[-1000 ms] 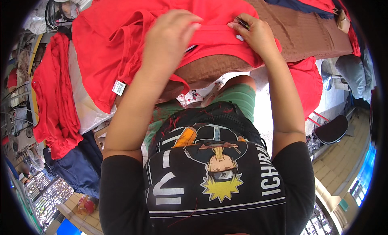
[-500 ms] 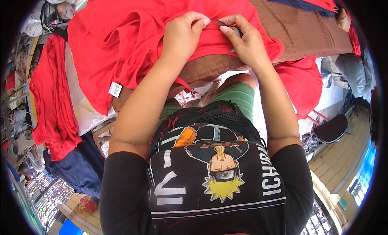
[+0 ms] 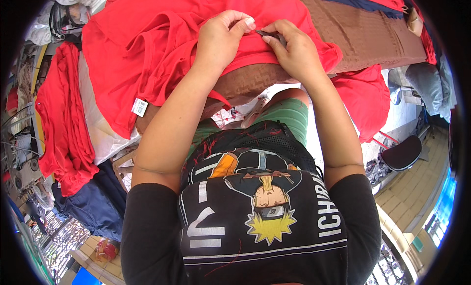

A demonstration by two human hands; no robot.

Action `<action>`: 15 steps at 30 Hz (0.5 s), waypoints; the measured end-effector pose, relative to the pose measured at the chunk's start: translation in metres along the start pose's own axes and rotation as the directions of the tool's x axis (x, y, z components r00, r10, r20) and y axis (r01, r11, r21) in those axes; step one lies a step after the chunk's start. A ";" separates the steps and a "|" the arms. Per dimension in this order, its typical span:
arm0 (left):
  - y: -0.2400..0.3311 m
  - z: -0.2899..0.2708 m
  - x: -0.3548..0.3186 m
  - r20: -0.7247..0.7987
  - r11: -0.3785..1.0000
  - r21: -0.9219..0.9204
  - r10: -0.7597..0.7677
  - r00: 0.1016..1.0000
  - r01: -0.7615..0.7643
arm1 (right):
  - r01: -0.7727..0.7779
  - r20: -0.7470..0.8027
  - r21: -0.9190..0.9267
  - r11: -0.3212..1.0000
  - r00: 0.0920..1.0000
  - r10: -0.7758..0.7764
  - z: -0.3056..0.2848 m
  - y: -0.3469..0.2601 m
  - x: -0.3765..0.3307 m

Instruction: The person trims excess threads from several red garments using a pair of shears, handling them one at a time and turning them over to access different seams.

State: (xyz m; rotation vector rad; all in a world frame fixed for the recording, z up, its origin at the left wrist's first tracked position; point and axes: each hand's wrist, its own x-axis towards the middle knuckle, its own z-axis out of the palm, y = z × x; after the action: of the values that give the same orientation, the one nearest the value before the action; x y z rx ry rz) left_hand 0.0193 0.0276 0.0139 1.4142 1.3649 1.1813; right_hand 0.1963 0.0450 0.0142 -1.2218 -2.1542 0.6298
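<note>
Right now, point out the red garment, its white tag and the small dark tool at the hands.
red garment [image 3: 162, 45], head view, bare cloth left of the hands.
white tag [image 3: 140, 107], head view, middle.
small dark tool [image 3: 269, 35], head view, part showing between fingertips.

The red garment [image 3: 162, 35] is soft matt knit cloth, smooth but creased into loose folds. Under it, the surface [image 3: 373, 35] wears a brown woven cloth with a fine, slightly rough pattern. At the garment's lower left edge hangs a small white tag [image 3: 140, 107], papery and flat. On top of the garment, the left hand [image 3: 223, 37] pinches the cloth, and the right hand [image 3: 294, 49] holds a small dark tool [image 3: 269, 34] that looks like dull metal. Left of the garment lies white cloth [image 3: 100, 128], plain and matt.
</note>
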 end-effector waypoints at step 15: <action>-0.016 0.009 -0.070 0.149 0.647 0.619 0.460 0.875 -0.445 | -0.051 -0.131 0.008 0.999 0.990 0.052 -0.020 0.009 -0.020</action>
State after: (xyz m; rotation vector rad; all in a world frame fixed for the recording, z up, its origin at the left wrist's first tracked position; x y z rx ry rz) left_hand 0.0265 -0.0408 -0.0094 2.3588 1.5591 1.0633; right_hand 0.2236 0.0343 0.0172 -1.2833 -2.0172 0.5592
